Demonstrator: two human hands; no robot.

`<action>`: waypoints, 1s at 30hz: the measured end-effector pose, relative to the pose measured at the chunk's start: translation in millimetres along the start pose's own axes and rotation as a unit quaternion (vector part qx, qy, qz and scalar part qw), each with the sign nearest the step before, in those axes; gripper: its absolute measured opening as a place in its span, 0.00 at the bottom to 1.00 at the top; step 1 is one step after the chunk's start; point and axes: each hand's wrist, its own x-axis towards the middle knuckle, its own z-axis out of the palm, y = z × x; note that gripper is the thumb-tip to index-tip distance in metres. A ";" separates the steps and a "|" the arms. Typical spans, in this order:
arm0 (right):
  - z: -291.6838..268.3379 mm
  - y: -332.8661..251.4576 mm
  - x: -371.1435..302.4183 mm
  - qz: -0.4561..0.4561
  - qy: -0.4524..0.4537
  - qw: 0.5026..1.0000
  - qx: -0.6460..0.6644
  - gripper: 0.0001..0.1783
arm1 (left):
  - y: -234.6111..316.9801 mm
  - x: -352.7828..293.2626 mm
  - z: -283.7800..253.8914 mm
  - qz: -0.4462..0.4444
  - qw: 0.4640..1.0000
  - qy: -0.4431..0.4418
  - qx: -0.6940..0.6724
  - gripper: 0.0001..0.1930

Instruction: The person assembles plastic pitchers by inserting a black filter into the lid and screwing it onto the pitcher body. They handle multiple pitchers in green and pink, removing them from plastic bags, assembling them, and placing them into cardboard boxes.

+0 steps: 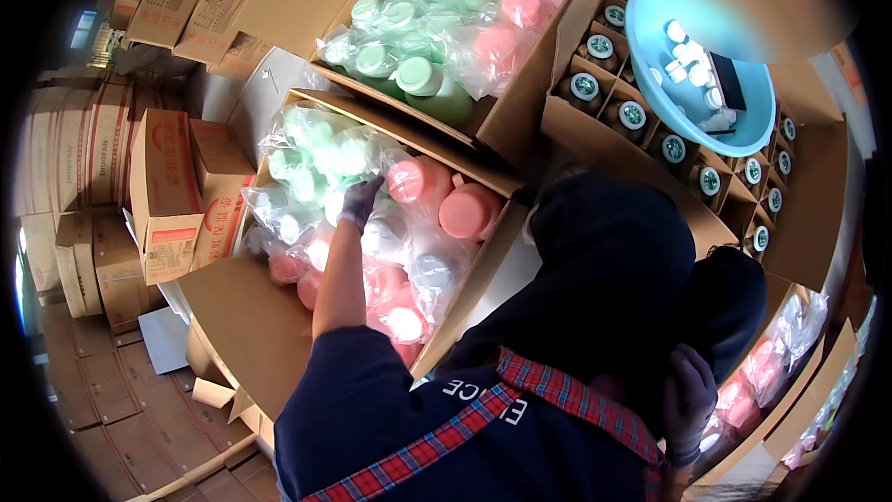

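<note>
My left hand (pixel 360 203), in a dark glove, reaches into a cardboard box (pixel 478 284) of bottles in clear plastic bags. It touches the bags between pale green bottles (pixel 307 184) and pink bottles (pixel 418 183); its fingertips are partly hidden, so its grip is unclear. Another pink bottle (pixel 468 212) lies right of that hand, and several more lie nearer my body. At the lower right, by my bent knee, my right hand (pixel 689 400) is gloved as well. Its fingers are curled, and whatever they may hold is out of sight.
Beyond stands a second box (pixel 525 102) of bagged green and pink bottles. At right, a divided carton (pixel 595 125) holds bottles with green-and-white tops; a blue basin (pixel 641 56) of white caps rests on it. Cartons (pixel 167 186) stack up at left. More bagged pink bottles (pixel 743 395) are lower right.
</note>
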 end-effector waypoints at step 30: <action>-7.9 22.9 -31.7 -0.142 0.082 0.986 0.006 0.19 | 78.9 -144.0 0.4 0.250 0.644 0.013 0.723 0.28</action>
